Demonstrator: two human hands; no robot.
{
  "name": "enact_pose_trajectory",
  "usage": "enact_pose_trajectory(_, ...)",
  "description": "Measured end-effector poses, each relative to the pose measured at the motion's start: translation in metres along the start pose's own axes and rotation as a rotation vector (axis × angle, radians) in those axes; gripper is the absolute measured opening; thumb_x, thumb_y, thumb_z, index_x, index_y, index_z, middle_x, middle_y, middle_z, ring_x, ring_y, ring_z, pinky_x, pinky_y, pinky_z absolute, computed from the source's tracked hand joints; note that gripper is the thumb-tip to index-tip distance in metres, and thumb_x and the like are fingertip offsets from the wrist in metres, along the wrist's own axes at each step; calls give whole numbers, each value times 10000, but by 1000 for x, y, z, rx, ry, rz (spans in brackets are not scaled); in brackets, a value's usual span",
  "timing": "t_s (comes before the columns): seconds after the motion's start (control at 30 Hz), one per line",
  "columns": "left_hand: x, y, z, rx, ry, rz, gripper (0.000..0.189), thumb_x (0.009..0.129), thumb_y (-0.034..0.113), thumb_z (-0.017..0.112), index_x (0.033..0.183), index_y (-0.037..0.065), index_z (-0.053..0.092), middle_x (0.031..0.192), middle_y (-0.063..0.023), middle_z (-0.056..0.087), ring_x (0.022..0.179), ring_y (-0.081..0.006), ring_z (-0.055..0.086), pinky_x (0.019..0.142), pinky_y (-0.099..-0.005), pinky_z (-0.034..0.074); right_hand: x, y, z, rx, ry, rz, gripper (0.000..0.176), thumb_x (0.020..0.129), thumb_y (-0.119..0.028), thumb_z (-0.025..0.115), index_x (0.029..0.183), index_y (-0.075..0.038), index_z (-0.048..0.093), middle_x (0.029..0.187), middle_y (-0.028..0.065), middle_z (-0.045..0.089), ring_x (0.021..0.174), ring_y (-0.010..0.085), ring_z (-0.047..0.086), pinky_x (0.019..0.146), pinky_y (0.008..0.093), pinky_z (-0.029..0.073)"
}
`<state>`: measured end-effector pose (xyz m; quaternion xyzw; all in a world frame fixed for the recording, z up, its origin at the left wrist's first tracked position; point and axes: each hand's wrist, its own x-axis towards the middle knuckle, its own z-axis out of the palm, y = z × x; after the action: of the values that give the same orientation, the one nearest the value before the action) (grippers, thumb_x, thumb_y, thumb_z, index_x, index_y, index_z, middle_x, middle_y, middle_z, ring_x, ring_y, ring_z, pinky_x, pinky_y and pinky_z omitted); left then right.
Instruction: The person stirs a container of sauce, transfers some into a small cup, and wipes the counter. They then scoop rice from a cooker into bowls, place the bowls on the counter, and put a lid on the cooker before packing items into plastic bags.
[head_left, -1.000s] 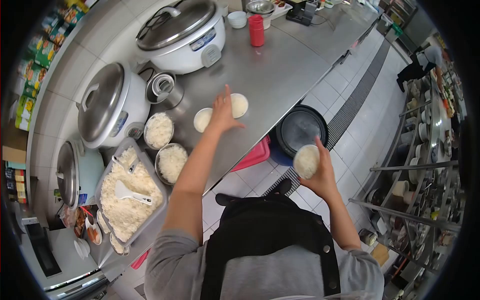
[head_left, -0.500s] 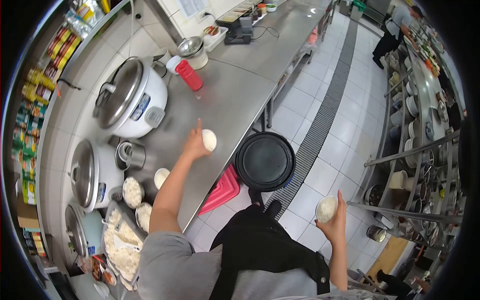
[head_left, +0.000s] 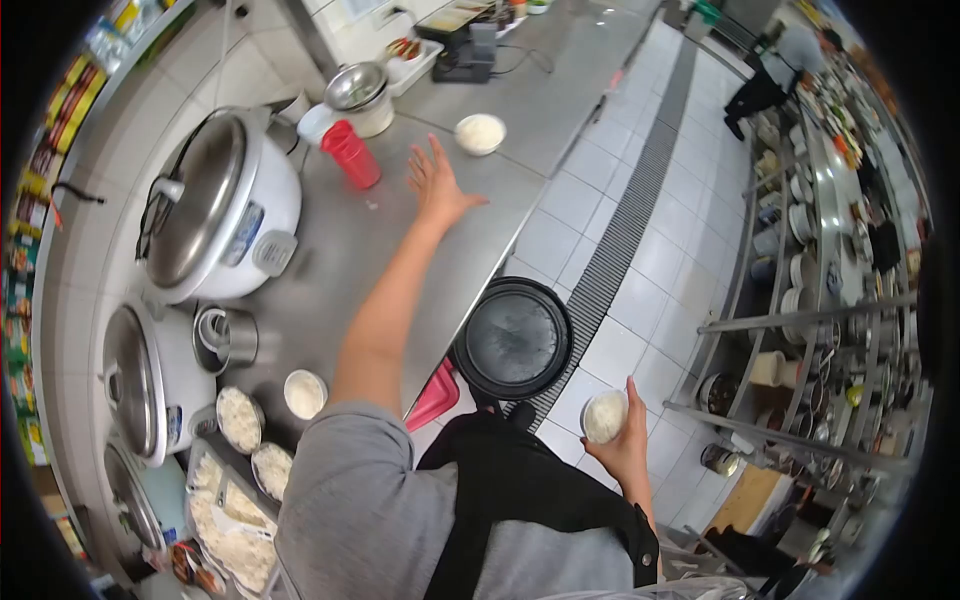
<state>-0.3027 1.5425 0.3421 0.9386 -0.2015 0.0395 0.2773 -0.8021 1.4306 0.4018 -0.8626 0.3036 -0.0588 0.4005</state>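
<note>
My left hand [head_left: 438,188] is over the steel counter [head_left: 400,290], fingers spread and holding nothing. Just beyond its fingertips a bowl of rice [head_left: 480,134] stands on the counter. My right hand [head_left: 625,445] grips a second rice bowl [head_left: 605,416] above the floor, at the right of my body. A red bottle [head_left: 351,156] stands left of my left hand. Nearer me on the counter are a small bowl [head_left: 305,394], two more rice bowls [head_left: 240,420] and a large tub of rice [head_left: 235,540].
Rice cookers [head_left: 225,205] line the wall at left. A round black lid or tray [head_left: 514,337] is beside the counter's edge, above a pink container [head_left: 435,397]. Steel shelves [head_left: 800,320] with dishes run along the right. A person [head_left: 785,75] stands at the far right.
My left hand has moved forward along the counter and let go of its rice bowl, which now stands there. The right hand still has its bowl. The view has shifted somewhat.
</note>
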Motion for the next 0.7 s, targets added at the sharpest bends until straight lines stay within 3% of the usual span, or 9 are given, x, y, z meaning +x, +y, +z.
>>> enact_pose_trajectory(0.07,-54,-16,-47,24,5,-52,1519,591,331,995,1632,70,-79,1654,-351,88,1532,-500,167,1245,-573,177,28,-17,8,-7,-20,-67,1278,487,-33,906,1600,-61,279,1362,201,509,1266,392,522,1094,441,446)
enact_pose_trajectory(0.13,-106,-80,-81,-115,15,-33,1447,618,404,971,1632,21,12,1634,-349,186,1533,-456,205,1255,-521,192,51,-25,18,-23,-50,-160,1266,493,-30,903,1601,-59,292,1361,188,516,1264,372,533,1097,432,442)
enact_pose_trajectory(0.2,-159,-147,-117,118,-94,-332,1267,685,511,907,1598,-34,217,1593,-335,313,1509,-431,284,1231,-488,266,76,-34,26,-17,-62,-234,1257,500,-21,898,1601,-52,293,1369,178,516,1267,356,535,1100,424,437)
enact_pose_trajectory(0.33,-256,-242,-209,308,46,-657,946,807,602,783,1413,-77,525,1316,-320,615,1181,-510,603,1014,-477,499,111,-46,31,8,-182,-296,1226,519,-7,879,1596,-43,294,1397,171,505,1262,347,536,1100,413,434)
enact_pose_trajectory(0.43,-320,-283,-223,152,-4,-928,893,841,600,753,1378,-84,551,1204,-321,663,1074,-532,643,958,-483,528,136,-50,27,-38,-247,-344,1218,533,4,864,1603,-50,283,1494,159,466,1357,347,487,1145,422,407)
enact_pose_trajectory(0.47,-329,-275,-229,-28,-165,-960,1024,764,626,804,1441,-72,484,1324,-326,604,1238,-508,575,1039,-490,488,144,-48,24,-36,-267,-354,1218,534,6,862,1604,-54,282,1496,161,464,1362,350,483,1147,427,407)
enact_pose_trajectory(0.57,-363,-272,-198,238,-213,-701,1206,640,635,877,1509,-46,391,1450,-304,517,1378,-479,463,1128,-494,421,161,-35,8,-36,-298,-400,1234,524,14,867,1606,-54,277,1476,161,479,1349,350,494,1143,421,410)
enact_pose_trajectory(0.6,-358,-262,-196,218,-274,-776,1386,515,558,953,1566,-25,265,1539,-275,426,1438,-463,382,1186,-486,359,167,-27,0,-38,-293,-414,1242,518,16,870,1606,-53,275,1465,160,487,1339,348,501,1140,416,411)
enact_pose_trajectory(0.7,-356,-258,-168,346,-103,-805,1417,470,437,992,1572,-25,230,1516,-283,438,1399,-469,424,1168,-494,383,187,21,-30,17,-325,-396,1260,500,15,885,1602,-38,276,1438,167,505,1304,347,522,1131,398,412)
